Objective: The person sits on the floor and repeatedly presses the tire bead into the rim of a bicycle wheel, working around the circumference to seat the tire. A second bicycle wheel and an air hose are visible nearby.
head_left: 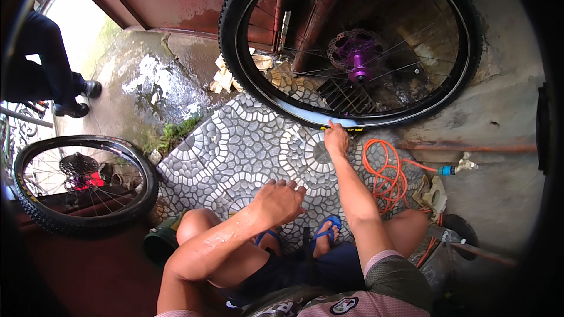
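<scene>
A large bicycle wheel point(474, 53) with a black knobby tire, a purple hub and a disc rotor leans in front of me. My right hand point(336, 140) is at its lower edge, fingers bent around the tire and one finger reaching over to the inner side. There, a pale bluish-white strip point(299, 114) runs along the tire's inside; what it is I cannot make out. My left hand point(281, 201) hangs over my knees, wet up the forearm, with loosely bent fingers and nothing seen in it.
A second wheel point(150, 182) with a cassette stands at left. An orange hose point(385, 167) with a blue connector point(446, 171) lies at right, beside a concrete wall. Beneath are pebble-patterned paving point(235, 141) and a drain grate point(346, 95). Another person's legs point(56, 53) show at far left.
</scene>
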Motion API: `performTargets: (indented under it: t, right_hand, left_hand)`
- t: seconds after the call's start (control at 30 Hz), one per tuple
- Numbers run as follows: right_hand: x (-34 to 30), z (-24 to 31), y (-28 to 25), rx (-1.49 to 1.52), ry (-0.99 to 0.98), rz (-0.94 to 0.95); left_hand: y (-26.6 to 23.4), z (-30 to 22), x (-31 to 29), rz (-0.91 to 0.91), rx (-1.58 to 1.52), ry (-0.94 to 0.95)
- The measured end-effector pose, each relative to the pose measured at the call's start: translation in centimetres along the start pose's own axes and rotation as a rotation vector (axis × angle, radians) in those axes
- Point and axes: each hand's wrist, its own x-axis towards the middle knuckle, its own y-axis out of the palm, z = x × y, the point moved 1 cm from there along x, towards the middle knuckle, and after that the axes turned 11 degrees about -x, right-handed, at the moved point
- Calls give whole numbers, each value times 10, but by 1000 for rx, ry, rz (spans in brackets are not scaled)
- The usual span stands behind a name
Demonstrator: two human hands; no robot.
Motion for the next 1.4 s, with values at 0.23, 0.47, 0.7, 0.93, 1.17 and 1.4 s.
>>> performTargets:
  t: [0.23,0.47,0.7,0.93,1.17,1.4]
  right_hand:
    - [-24,180,15,183,-252,21]
    - [-37,191,6,719,-525,4]
    - [-21,142,22,459,-199,-48]
    - [-31,224,-29,752,-632,-236]
    - [-16,100,38,337,-231,-159]
    - [-17,182,4,579,-559,-286]
  left_hand:
    - [0,-7,11,-7,25,9]
    - [-22,-5,-4,-121,5,-45]
    - [-25,-11,-4,-75,8,-25]
    - [-23,-11,-4,-202,54,22]
    - [-28,-16,-3,-100,31,7]
    - [-18,-18,2,-139,55,21]
